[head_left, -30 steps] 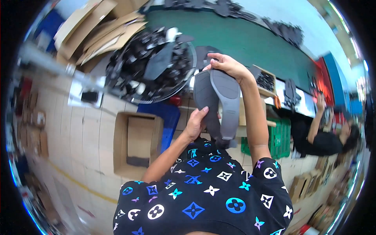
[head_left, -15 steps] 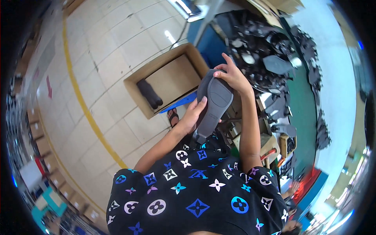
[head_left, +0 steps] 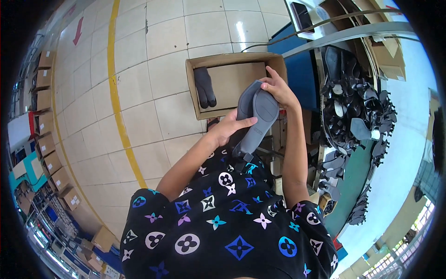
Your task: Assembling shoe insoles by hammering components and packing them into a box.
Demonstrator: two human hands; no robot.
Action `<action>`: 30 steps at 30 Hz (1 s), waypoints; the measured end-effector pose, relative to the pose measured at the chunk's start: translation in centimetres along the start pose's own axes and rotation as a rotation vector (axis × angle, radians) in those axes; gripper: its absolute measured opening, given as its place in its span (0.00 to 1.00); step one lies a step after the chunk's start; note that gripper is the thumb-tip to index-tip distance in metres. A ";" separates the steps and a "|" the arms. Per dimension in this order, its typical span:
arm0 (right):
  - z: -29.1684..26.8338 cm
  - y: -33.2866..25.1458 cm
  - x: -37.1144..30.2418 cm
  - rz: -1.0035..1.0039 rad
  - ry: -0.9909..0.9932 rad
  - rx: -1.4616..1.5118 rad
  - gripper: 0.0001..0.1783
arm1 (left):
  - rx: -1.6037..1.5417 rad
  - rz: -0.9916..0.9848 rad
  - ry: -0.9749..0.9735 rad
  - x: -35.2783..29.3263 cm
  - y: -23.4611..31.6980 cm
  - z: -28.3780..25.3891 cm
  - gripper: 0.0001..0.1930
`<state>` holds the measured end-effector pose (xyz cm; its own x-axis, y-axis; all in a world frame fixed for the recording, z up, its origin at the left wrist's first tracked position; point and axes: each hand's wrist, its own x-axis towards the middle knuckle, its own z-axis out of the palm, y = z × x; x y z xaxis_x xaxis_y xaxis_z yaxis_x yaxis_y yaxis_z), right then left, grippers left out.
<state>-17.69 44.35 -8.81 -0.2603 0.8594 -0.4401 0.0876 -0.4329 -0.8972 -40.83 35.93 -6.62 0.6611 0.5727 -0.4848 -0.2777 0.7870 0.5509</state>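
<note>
A pair of dark grey heeled shoe soles [head_left: 266,115] is held together in front of my body, their broad toe ends pointing away and their heels toward my shirt. My left hand [head_left: 227,128] grips them along the left side, thumb lying across the surface. Around the far toe ends my right hand [head_left: 280,91] is closed, with one finger raised. Just beyond the soles stands an open cardboard box [head_left: 232,58]. Another dark grey pair of soles [head_left: 204,87] lies at the left inside it, on the cardboard bottom.
At the right, a green-topped workbench [head_left: 357,186] bears a heap of dark soles [head_left: 341,104]. A grey metal bar [head_left: 357,33] crosses above a blue panel [head_left: 302,69]. On the tiled floor at left runs a yellow line [head_left: 118,111], with cardboard boxes [head_left: 46,144] beyond.
My view has turned, so the box now appears farther right and straighter, and the bench has shifted right. Both hands keep hold of the soles, whose toe ends now show more apart.
</note>
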 end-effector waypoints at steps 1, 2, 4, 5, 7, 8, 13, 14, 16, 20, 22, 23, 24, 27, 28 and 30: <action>0.0 0.2 0.3 0.009 -0.015 -0.006 0.59 | -0.005 -0.003 0.003 0.2 0.2 -0.4 0.31; 0.0 0.3 0.7 0.006 -0.023 -0.002 0.59 | -0.074 -0.038 -0.008 0.5 0.4 -0.7 0.31; -0.1 0.4 1.2 0.044 -0.034 -0.016 0.59 | -0.150 -0.083 -0.008 1.0 0.7 -1.3 0.32; -0.2 0.5 1.4 0.067 -0.034 -0.033 0.59 | -0.101 -0.135 -0.043 1.3 0.9 -1.5 0.32; -0.5 0.6 1.5 0.073 -0.038 -0.027 0.59 | -0.054 -0.194 -0.074 1.5 0.8 -1.5 0.32; -0.6 0.7 1.4 0.051 0.007 -0.056 0.58 | -0.039 -0.118 -0.029 1.7 0.6 -1.2 0.31; -0.7 1.8 0.9 -0.013 0.230 -0.142 0.49 | 0.010 -0.006 -0.014 2.6 -0.7 0.1 0.28; -0.6 2.2 0.9 -0.017 0.231 -0.131 0.49 | -0.003 0.003 -0.005 2.8 -1.0 0.1 0.27; -0.4 3.0 0.5 -0.131 0.455 -0.188 0.39 | -0.011 0.011 -0.003 3.3 -1.6 -0.1 0.26; 0.0 5.3 -2.5 -0.010 0.815 0.230 0.30 | -0.084 -0.072 0.120 4.8 -2.3 -2.5 0.23; 0.4 7.2 -5.6 -0.011 0.863 0.260 0.29 | -0.188 -0.113 0.182 6.7 -2.3 -5.0 0.22; 0.7 8.6 -7.5 -0.005 0.864 0.245 0.29 | -0.182 -0.106 0.175 8.0 -2.4 -6.6 0.22; 1.1 10.2 -9.7 0.037 0.854 0.235 0.28 | -0.188 -0.047 0.227 9.5 -2.6 -8.2 0.23; 2.8 15.9 -17.0 0.194 0.845 0.241 0.27 | -0.201 -0.033 0.438 14.7 -3.8 -14.0 0.24; 3.4 17.9 -19.5 0.291 0.854 0.191 0.26 | -0.298 -0.018 0.427 16.2 -4.7 -15.9 0.23; 5.6 21.4 -24.7 0.392 0.893 0.110 0.25 | -0.207 0.039 0.603 19.0 -7.3 -19.8 0.23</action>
<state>-14.72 12.34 -16.97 0.5949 0.5197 -0.6132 -0.0897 -0.7152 -0.6931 -40.02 45.62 -33.30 0.1559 0.5832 -0.7973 -0.4623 0.7563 0.4628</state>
